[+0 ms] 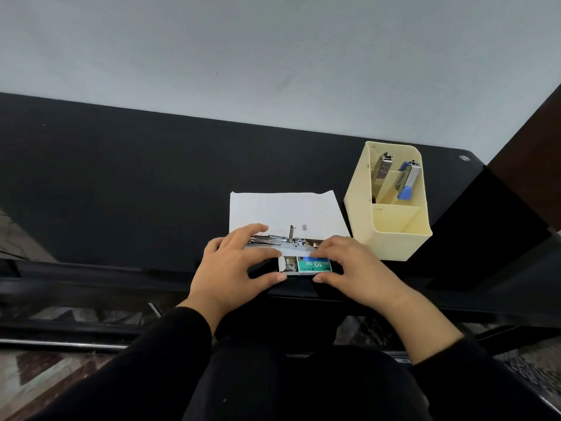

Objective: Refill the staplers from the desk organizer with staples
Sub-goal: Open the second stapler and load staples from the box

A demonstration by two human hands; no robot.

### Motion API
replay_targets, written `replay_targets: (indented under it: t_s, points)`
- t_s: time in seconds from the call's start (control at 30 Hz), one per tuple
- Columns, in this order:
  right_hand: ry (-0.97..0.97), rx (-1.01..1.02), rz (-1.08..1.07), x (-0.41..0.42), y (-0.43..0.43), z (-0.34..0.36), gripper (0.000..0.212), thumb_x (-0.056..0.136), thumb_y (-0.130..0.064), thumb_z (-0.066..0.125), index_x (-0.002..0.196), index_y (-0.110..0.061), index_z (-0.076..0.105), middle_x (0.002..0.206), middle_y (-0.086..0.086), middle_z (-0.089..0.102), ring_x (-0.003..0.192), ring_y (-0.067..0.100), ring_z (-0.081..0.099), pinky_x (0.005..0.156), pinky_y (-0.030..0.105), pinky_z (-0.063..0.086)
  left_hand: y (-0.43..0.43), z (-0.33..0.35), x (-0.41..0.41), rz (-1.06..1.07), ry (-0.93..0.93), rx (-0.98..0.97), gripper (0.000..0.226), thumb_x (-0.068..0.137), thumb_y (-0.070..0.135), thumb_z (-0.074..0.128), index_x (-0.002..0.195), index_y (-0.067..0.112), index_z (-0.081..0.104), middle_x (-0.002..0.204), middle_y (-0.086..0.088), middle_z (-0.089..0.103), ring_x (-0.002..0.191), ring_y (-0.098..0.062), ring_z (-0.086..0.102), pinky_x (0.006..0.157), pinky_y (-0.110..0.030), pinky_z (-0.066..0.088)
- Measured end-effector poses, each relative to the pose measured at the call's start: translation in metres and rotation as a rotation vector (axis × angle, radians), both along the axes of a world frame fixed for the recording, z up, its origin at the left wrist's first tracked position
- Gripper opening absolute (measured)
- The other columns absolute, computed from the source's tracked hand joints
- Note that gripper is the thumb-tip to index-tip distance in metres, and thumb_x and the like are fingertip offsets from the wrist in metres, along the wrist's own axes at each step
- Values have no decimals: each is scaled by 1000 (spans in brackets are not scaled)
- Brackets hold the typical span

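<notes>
A small green staple box marked No.10 lies at the desk's near edge, its inner tray slid out to the left. My left hand grips the tray end with thumb and fingers; my right hand holds the green sleeve. Just behind the box, an open metal stapler lies on a white sheet of paper, partly hidden by my left fingers. A cream desk organizer stands to the right, holding a silver stapler and a blue stapler upright in its back compartments.
The desk is black, against a pale wall. A small loose staple piece lies on the paper. A dark brown panel rises at the right. The organizer's front compartment looks empty.
</notes>
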State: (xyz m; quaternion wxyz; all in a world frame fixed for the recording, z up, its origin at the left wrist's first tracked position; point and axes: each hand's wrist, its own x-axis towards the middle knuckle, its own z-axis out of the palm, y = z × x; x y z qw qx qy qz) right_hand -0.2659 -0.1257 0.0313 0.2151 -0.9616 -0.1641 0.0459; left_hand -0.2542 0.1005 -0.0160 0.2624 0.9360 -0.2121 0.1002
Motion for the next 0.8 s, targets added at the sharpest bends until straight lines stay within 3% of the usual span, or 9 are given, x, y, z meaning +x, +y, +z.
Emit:
replay_targets:
  t_s: [0.17,0.47,0.6,0.8]
  points:
    - [-52,45,-25,-4,6,-6,40,80,-23,68,118,-18,61,114,-2,55,110,12,45,95,17,30,1,2,-2,-18,-44,-16,28,77,55,60,104,49,62,136,18,41,125,-7,35,97,-33,21]
    - [-96,89,-17,-6,22,-12,39,80,-24,67,118,-16,61,118,-1,54,109,10,40,87,11,23,-1,4,-2,-22,-53,-2,28,76,57,59,103,50,63,134,17,44,125,-8,34,94,-34,23]
    - [-109,73,2,-5,26,-14,40,81,-24,66,119,-15,60,118,0,54,110,13,41,85,9,21,-1,2,-1,15,-33,-12,41,72,61,57,109,44,62,136,19,41,127,-6,30,96,-30,19]
    - [-97,76,10,-5,28,-13,38,81,-23,66,118,-15,61,117,0,55,109,13,42,85,11,24,-1,2,1,-1,-23,-51,52,65,73,41,94,41,70,133,21,43,124,-4,29,94,-29,19]
